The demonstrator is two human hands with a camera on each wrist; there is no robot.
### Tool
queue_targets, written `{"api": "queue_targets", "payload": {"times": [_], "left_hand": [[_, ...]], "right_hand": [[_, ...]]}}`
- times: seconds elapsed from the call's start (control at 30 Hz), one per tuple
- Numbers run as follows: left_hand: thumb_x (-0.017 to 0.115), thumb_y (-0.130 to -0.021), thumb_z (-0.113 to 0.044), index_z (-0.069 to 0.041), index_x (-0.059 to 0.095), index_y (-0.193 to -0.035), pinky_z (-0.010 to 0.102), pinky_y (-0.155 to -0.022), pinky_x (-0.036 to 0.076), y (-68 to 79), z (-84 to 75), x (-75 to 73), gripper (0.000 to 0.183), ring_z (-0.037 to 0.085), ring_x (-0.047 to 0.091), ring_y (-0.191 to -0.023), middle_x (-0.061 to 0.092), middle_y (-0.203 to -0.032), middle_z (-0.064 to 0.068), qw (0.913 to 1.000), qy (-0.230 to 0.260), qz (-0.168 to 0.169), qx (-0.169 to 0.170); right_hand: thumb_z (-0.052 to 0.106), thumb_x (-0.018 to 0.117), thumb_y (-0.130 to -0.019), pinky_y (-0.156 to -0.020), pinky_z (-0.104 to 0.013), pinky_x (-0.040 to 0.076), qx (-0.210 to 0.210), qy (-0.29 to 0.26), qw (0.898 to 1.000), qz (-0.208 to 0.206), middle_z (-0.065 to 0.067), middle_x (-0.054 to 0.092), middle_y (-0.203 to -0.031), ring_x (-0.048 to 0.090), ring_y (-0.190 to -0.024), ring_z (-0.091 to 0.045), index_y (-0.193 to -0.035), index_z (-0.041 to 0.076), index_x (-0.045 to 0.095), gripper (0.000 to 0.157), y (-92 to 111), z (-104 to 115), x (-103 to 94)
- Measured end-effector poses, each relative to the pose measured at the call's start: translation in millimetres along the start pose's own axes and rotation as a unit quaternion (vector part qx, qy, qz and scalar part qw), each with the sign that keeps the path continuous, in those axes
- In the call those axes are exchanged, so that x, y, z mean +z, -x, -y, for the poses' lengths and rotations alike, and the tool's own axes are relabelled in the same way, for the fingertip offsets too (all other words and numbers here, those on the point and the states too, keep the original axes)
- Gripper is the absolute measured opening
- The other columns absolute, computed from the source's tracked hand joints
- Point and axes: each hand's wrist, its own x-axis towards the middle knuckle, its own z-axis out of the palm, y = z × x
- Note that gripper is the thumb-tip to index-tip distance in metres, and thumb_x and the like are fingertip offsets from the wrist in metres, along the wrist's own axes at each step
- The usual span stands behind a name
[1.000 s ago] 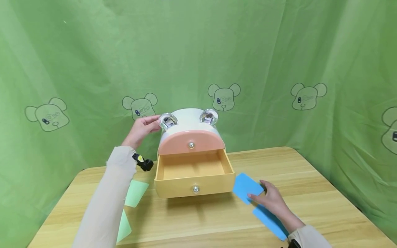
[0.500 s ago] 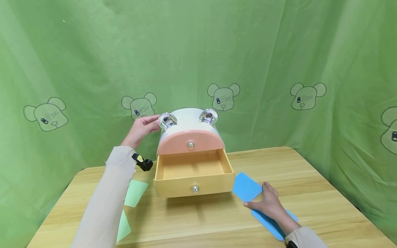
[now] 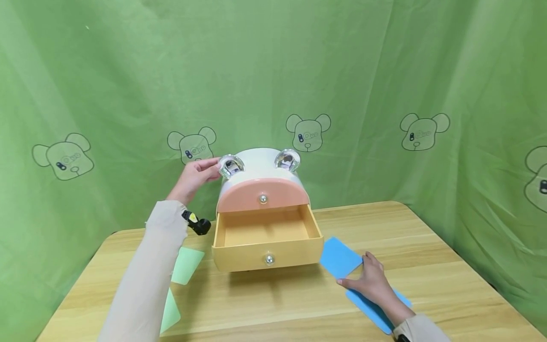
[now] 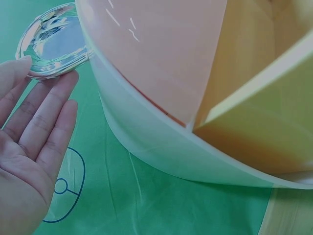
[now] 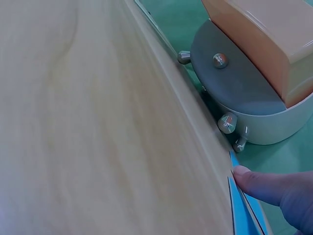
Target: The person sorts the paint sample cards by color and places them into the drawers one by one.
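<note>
A small drawer cabinet (image 3: pixel 265 161) with a white body and two mirrored ears stands on the table. Its pink upper drawer (image 3: pixel 278 194) is shut; the yellow lower drawer (image 3: pixel 243 259) is pulled out and bare inside. My left hand (image 3: pixel 194 179) pinches the left mirrored ear (image 4: pixel 54 44), thumb in front and fingers behind. At the right, my right hand (image 3: pixel 371 280) holds a blue card (image 3: pixel 339 258) by its near corners, thumb at one and fingers at the other. That card lies flat beside the drawer. Under my right wrist lies a second blue card (image 3: pixel 369 309), partly hidden.
Two light green cards (image 3: pixel 188 265) lie on the left of the wooden table (image 3: pixel 273 313), one partly behind my left sleeve. A green curtain (image 3: pixel 256 71) with bear-head prints hangs behind and at both sides.
My right hand has shifted slightly toward me and left, its thumb moving from the blue card's edge to its near corner. The left hand and cabinet have stayed put.
</note>
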Motion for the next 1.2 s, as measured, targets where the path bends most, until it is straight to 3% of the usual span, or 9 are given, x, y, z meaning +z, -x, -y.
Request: {"api": "queue_targets", "payload": {"times": [0.4, 0.7, 0.97, 1.2], "left_hand": [[0.060, -0.093, -0.017, -0.002, 0.052, -0.131, 0.035, -0.099, 0.048, 0.0, 0.5, 0.4, 0.042, 0.009, 0.066, -0.089, 0.065, -0.119, 0.010, 1.0000, -0.008, -0.006, 0.002], [0.061, -0.093, -0.018, -0.001, 0.051, -0.131, 0.039, -0.101, 0.046, 0.4, 1.7, 0.1, 0.043, 0.008, 0.066, -0.088, 0.068, -0.113, 0.004, 1.0000, 0.001, -0.004, 0.005], [0.060, -0.093, -0.017, -0.001, 0.051, -0.131, 0.028, -0.094, 0.051, 0.7, 1.3, 0.1, 0.042, 0.008, 0.066, -0.089, 0.068, -0.113, 0.004, 1.0000, -0.003, -0.007, 0.005], [0.060, -0.093, -0.017, -0.001, 0.051, -0.131, 0.026, -0.092, 0.051, 0.5, 1.3, 1.1, 0.042, 0.008, 0.066, -0.089, 0.066, -0.116, 0.008, 1.0000, -0.003, -0.007, 0.006]], "right_hand": [[0.048, 0.078, -0.071, -0.098, -0.069, 0.032, -0.009, 0.023, 1.000, -0.002, -0.049, 0.016, -0.138, 0.015, -0.125, -0.063, -0.127, -0.031, 0.024, 0.111, 0.9, 5.2, 2.0], [0.053, 0.076, -0.071, -0.098, -0.070, 0.031, -0.011, 0.035, 0.999, 0.011, -0.049, 0.013, -0.138, 0.013, -0.125, -0.064, -0.128, -0.031, 0.022, 0.115, 1.3, 4.5, 2.4], [0.053, 0.073, -0.073, -0.099, -0.069, 0.031, -0.022, 0.060, 0.998, 0.012, -0.052, 0.016, -0.135, 0.014, -0.126, -0.063, -0.126, -0.032, 0.024, 0.112, 0.1, 7.8, 1.2], [0.054, 0.074, -0.072, -0.096, -0.067, 0.036, -0.008, 0.066, 0.998, 0.005, -0.050, 0.021, -0.134, 0.019, -0.123, -0.062, -0.125, -0.030, 0.029, 0.110, -0.6, 8.7, 0.3]]}}
